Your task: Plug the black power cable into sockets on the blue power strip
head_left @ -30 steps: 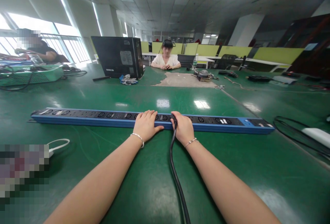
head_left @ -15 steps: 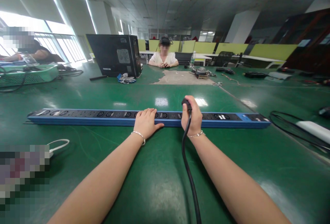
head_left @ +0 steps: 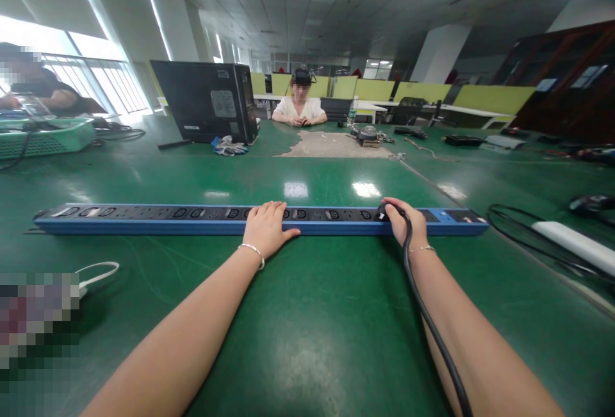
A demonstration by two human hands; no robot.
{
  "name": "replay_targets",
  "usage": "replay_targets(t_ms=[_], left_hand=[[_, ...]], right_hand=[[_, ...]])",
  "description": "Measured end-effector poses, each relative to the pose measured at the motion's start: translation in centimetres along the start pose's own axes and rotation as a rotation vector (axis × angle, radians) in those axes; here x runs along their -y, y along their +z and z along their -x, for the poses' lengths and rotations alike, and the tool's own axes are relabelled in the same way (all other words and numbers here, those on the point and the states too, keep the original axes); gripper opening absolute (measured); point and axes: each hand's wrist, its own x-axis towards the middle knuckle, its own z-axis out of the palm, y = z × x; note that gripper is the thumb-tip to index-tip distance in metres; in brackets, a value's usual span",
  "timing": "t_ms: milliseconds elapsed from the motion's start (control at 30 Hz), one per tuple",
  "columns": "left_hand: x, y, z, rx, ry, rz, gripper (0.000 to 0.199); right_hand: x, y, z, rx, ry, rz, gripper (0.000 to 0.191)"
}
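Observation:
A long blue power strip (head_left: 144, 228) with black sockets lies crosswise on the green table. My left hand (head_left: 266, 228) rests over its middle, fingers across the top and thumb stretched along the front edge. Toward the strip's right part, my right hand (head_left: 406, 221) grips a black plug (head_left: 384, 210) at the sockets. Whether the plug sits inside a socket cannot be made out. From the plug a black cable (head_left: 432, 334) runs down past my right wrist to the bottom edge.
Behind the strip stand a black computer case (head_left: 202, 100) and gloves (head_left: 229, 145). A person (head_left: 298, 109) sits across the table (head_left: 307, 314); another is at far left by a green basket (head_left: 62, 136). At right lie a white bar (head_left: 576, 247) and black cables (head_left: 514, 228).
My right hand has moved right along the strip and down to its surface with the plug. My left hand keeps its place on the strip. The view has shifted slightly.

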Motion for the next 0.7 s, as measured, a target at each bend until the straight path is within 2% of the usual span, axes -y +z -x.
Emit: replay_targets(t_ms=[200,467,700], left_hand=[[0.0,-0.1,0.0,0.005,0.01,-0.032,0.067],[-0.1,0.0,0.0,0.009,0.008,-0.045,0.068],[-0.2,-0.1,0.0,0.011,0.009,-0.049,0.068]], right_hand=[[1.2,0.1,0.5,0.037,-0.048,0.117,0.037],[1.1,-0.1,1.0,0.107,-0.139,0.266,0.035],[0.8,-0.1,1.7,0.081,-0.227,0.289,0.036]])
